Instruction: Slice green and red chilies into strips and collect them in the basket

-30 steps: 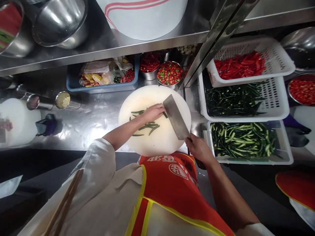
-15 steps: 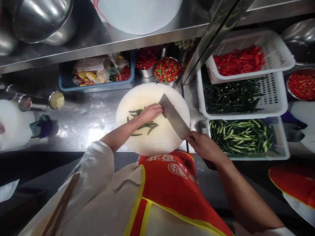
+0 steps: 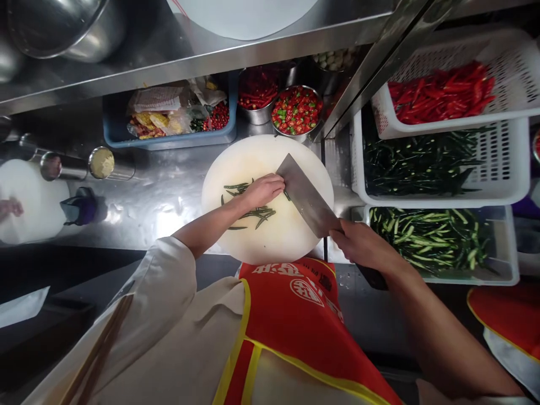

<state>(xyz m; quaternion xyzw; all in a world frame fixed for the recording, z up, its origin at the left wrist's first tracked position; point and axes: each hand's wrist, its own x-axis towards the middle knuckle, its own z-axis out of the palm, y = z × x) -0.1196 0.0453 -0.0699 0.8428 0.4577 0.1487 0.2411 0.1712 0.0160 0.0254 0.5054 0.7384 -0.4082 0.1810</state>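
A round white cutting board [image 3: 261,247] lies on the steel counter with a few long green chilies [image 3: 253,215] on it. My left hand [image 3: 262,189] is curled, fingers pressing the chilies down at the board's middle. The broad steel cleaver [image 3: 307,197] stands right against its knuckles, blade slanting toward the lower right. My right hand [image 3: 361,246] is closed round the cleaver's handle at the board's right edge.
Right of the board, white baskets hold red chilies [image 3: 439,93], dark green chilies [image 3: 422,163] and cut green chilies [image 3: 430,236]. Behind the board stand a bowl of chopped chilies [image 3: 296,109] and a blue tray [image 3: 169,121]. A steel shelf [image 3: 177,50] overhangs. Another white board [image 3: 25,205] lies left.
The hands, cleaver and chilies keep the same pose on the board. Only the view has shifted slightly, the baskets sliding to the right.
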